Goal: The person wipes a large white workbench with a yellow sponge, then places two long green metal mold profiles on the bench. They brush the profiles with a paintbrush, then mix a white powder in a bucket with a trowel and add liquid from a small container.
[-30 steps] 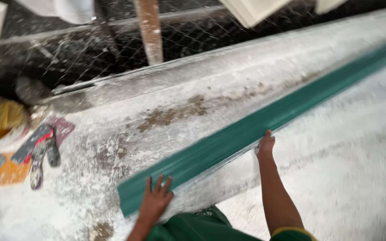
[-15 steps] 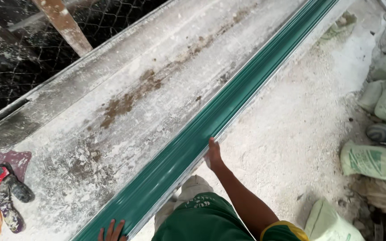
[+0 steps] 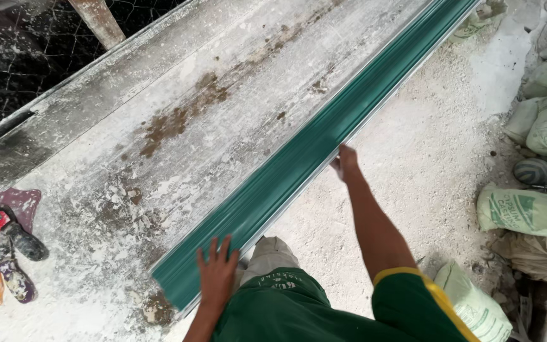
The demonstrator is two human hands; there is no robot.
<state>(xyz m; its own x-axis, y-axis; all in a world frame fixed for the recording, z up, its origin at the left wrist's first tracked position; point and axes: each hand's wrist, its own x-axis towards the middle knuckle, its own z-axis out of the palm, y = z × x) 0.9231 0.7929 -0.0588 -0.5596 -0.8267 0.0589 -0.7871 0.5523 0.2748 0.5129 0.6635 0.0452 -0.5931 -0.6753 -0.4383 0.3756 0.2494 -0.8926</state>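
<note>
A long green metal profile [image 3: 311, 149] lies diagonally along the edge of a dusty white slab [image 3: 178, 114], running from bottom left to top right. My left hand [image 3: 216, 272] lies flat, fingers spread, on the profile's near end. My right hand [image 3: 347, 162] reaches out and touches the profile's right edge about midway along. Neither hand wraps around anything. My green shirt and a pale knee show at the bottom.
Several filled sacks [image 3: 542, 120] are piled at the right, with one green-printed sack [image 3: 527, 212] lying flat and a striped ball [image 3: 532, 171]. A pair of sandals [image 3: 14, 259] lies at the left. Wire mesh [image 3: 14, 57] and a rusty post [image 3: 99, 22] stand behind the slab.
The view has swung right and down. My left hand has moved up onto the profile's near end. My right hand stays at the profile's right edge.
</note>
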